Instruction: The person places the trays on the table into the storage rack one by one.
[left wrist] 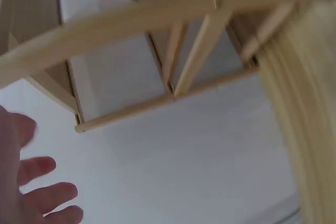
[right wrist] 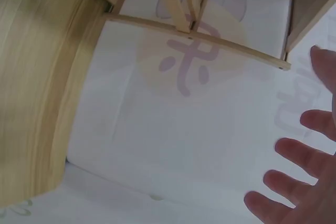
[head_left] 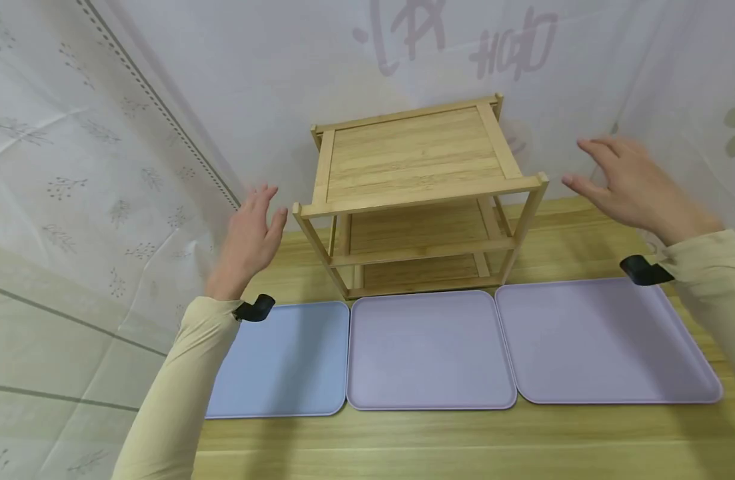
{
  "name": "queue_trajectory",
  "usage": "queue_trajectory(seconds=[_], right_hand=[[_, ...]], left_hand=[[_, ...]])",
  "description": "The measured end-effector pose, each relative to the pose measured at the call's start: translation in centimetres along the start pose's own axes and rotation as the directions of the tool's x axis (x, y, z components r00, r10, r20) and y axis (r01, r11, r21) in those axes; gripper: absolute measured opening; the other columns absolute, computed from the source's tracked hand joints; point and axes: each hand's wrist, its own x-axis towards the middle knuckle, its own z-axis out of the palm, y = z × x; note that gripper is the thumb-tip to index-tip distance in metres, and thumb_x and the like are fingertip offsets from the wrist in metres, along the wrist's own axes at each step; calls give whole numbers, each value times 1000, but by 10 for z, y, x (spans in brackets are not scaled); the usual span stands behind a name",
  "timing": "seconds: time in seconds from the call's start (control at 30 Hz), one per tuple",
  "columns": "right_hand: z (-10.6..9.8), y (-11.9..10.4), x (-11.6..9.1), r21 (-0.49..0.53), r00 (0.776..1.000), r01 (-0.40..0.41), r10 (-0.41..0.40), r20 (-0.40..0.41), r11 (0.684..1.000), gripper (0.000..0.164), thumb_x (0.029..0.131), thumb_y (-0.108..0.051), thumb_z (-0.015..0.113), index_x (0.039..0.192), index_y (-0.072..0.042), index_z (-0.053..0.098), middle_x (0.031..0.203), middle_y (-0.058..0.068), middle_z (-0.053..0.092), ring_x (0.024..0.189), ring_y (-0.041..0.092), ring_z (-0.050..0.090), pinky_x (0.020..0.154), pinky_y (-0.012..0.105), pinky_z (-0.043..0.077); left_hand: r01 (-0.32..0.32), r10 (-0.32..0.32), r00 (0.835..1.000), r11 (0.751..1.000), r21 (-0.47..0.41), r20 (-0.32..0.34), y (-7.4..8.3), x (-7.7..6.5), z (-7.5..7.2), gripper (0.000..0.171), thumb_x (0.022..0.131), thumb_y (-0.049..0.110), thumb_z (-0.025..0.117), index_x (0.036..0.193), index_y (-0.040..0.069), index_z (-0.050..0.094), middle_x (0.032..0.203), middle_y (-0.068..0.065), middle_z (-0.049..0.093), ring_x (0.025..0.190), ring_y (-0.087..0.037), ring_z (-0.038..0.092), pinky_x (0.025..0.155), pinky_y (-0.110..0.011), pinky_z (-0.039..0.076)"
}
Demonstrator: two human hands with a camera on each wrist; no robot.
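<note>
A three-tier wooden shelf rack (head_left: 415,157) stands at the back of the wooden table. My left hand (head_left: 247,237) is raised just left of the rack, apart from it, fingers extended and holding nothing. On the opposite side, my right hand (head_left: 637,187) hovers off the rack's right front corner, its fingers spread and nothing in them. The left wrist view shows the left fingers (left wrist: 50,198) beside the rack's side frame (left wrist: 126,114). In the right wrist view, the right fingers (right wrist: 299,156) are spread, with a gap to the rack's frame (right wrist: 236,51).
Along the table front lie a blue tray (head_left: 283,360), a lilac tray (head_left: 430,350) in the middle and a larger lilac tray (head_left: 601,340) at right, side by side. Wooden tabletop (head_left: 463,443) shows before them. Printed white cloth (head_left: 271,80) hangs behind and at both sides.
</note>
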Motion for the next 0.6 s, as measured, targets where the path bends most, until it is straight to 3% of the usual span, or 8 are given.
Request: queue_trajectory(seconds=[0.13, 0.23, 0.33, 0.43, 0.6], right_hand=[[7, -2, -10, 14, 998, 8, -7, -66, 1000, 63, 99, -33, 50, 144, 8, 34, 134, 40, 41, 125, 56, 32, 103, 67, 25], [19, -3, -21, 31, 993, 24, -20, -119, 999, 55, 96, -25, 55, 136, 11, 44, 124, 39, 49, 116, 55, 39, 97, 64, 30], [33, -2, -34, 70, 987, 37, -26, -159, 997, 47, 93, -18, 59, 128, 14, 51, 119, 38, 53, 111, 53, 43, 93, 61, 32], [46, 2, -49, 103, 989, 21, -5, -150, 995, 43, 93, -17, 60, 122, 14, 55, 115, 37, 58, 104, 51, 51, 87, 60, 39], [68, 15, -75, 119, 994, -17, 30, -108, 993, 37, 94, -17, 61, 116, 12, 60, 100, 28, 68, 89, 43, 64, 69, 46, 55]], left_hand=[[-37, 21, 995, 984, -175, -93, -4, -9, 14, 45, 99, 16, 45, 141, 1, 43, 147, -21, 44, 138, -37, 38, 113, -54, 30], [-64, 34, 993, 962, -264, -116, -6, -16, 29, 45, 91, 2, 47, 136, -2, 48, 140, -22, 50, 133, -37, 44, 109, -53, 35], [-52, 21, 996, 921, -387, -85, 0, -27, 39, 50, 85, -7, 45, 135, -4, 48, 138, -24, 51, 129, -39, 48, 106, -53, 38], [-1, -7, 1000, 876, -482, -15, 2, -36, 52, 52, 85, -9, 44, 136, -3, 46, 139, -23, 50, 128, -39, 49, 106, -52, 40], [64, -9, 994, 863, -502, 111, 0, -44, 77, 53, 87, -5, 45, 140, -1, 41, 140, -22, 48, 128, -38, 49, 105, -51, 42]])
